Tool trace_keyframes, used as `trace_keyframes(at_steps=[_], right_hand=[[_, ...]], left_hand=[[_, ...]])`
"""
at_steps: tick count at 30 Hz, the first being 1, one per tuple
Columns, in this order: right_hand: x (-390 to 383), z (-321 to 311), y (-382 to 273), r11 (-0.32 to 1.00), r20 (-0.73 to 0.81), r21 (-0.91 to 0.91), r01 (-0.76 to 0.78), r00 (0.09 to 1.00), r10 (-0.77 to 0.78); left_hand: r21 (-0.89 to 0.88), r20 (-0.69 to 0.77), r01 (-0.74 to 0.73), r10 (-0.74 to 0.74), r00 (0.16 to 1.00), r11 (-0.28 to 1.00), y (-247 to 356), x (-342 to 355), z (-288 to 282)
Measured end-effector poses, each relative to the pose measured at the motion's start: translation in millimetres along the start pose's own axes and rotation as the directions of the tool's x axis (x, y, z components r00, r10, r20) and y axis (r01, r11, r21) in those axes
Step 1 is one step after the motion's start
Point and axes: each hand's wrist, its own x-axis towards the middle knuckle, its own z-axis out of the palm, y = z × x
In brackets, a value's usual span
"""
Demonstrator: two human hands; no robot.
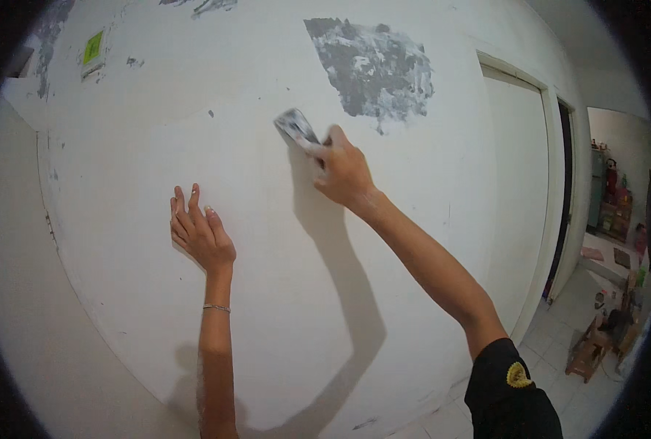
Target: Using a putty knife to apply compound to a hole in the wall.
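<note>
My right hand (344, 167) grips a putty knife (296, 126) whose wide grey blade is smeared with white. The blade points up and left against the white wall (267, 249); whether it touches the surface, I cannot tell. Most of its handle is hidden by my fingers. Lower and to the left, my left hand (202, 233) holds nothing. Its fingers are spread and raised close to the wall, with a thin bracelet (216, 308) on the wrist. Above and right of the knife lies a large grey bare patch (377, 69) with a rough, white-streaked surface.
A small plate with a yellow-green label (93, 47) is fixed at the upper left of the wall. On the right stands a pale door (516, 161) in its frame. Beyond it, a doorway shows a low wooden stool (589, 355) and household goods on a tiled floor.
</note>
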Motion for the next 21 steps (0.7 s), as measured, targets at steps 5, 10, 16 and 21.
trace_keyframes(at_steps=[5,10,16,21], right_hand=[[-11,-5,10,1.0,-0.114,-0.025,-0.016,0.993,0.013],[-4,0,19,1.0,-0.205,-0.019,0.002,0.979,-0.006],[7,-10,23,0.995,-0.085,0.062,-0.073,0.993,0.078],[13,-11,20,0.999,-0.222,-0.051,0.014,0.975,-0.025]], left_hand=[[0.005,-0.012,-0.008,0.008,1.0,1.0,1,1,1],[-0.019,0.001,0.013,-0.013,1.0,1.0,1,1,0],[-0.028,-0.009,0.0,-0.001,1.0,1.0,0,1,0],[-0.035,-0.006,-0.002,0.002,1.0,0.999,-1,1,0]])
